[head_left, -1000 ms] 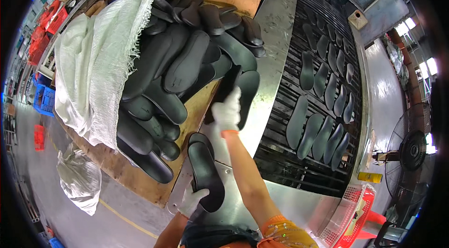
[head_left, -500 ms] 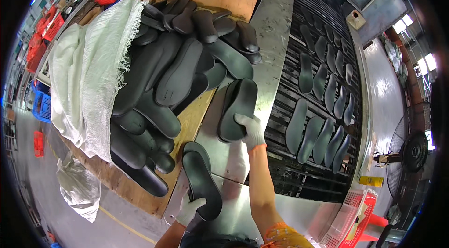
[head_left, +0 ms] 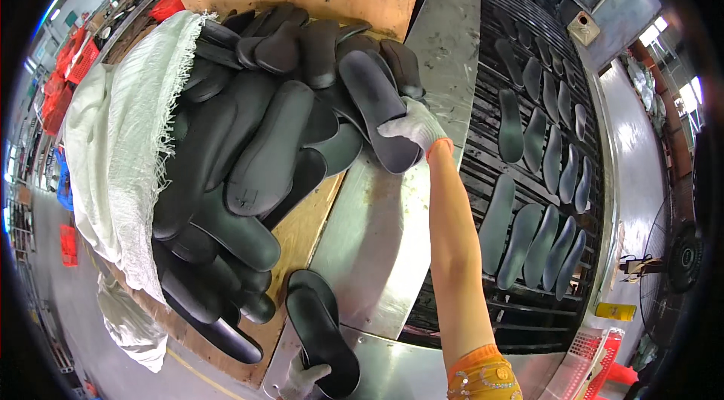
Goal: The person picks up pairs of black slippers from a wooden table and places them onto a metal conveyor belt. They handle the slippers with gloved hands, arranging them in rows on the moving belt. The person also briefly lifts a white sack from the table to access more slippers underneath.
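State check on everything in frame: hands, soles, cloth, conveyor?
right hand: gloved, gripping a black sole on the pile
left hand: gloved, holding stacked soles
sole pile: heaped, loose
white cloth: draped over pile's edge
conveyor: carrying soles in rows

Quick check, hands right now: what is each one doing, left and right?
Left hand: gloved, closed on a black shoe sole at the metal table's near edge.
Right hand: gloved, gripping a black sole at the pile's edge.
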{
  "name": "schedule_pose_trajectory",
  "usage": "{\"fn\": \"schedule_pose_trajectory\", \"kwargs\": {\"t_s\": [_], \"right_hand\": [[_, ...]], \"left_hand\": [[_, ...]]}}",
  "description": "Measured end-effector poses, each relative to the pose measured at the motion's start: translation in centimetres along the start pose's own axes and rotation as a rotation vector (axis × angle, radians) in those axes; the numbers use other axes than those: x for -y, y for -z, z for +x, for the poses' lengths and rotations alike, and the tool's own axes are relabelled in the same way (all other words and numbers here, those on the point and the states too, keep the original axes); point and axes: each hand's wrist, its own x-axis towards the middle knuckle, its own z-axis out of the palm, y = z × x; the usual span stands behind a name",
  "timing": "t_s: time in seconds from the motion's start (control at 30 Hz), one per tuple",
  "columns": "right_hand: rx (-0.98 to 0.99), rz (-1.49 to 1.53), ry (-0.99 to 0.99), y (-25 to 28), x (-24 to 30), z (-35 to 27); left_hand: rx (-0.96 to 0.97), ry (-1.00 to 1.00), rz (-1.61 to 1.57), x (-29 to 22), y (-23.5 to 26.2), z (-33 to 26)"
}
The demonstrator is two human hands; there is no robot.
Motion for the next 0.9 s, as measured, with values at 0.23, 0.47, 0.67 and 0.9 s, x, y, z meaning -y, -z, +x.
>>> {"fn": "schedule_pose_trajectory", "kwargs": {"t_s": [0.23, 0.47, 0.67, 0.9], "right_hand": [[0.054, 0.493, -0.092, -2.7, -0.8, -5.0], [0.063, 1.166, -0.361, -4.5, -6.3, -24.9], [0.206, 1.316, -0.472, -8.5, -4.1, -40.6], [0.270, 1.315, -0.552, -11.6, -3.9, -47.1]], "left_hand": [[0.033, -0.022, -0.016, 2.3, 1.1, 0.9], [-0.003, -0.083, 0.073, 2.0, -0.4, 0.8], [-0.116, -0.180, 0.275, 1.9, -2.3, 0.8], [-0.146, -0.273, 0.719, 3.9, -3.5, -1.5]]}}
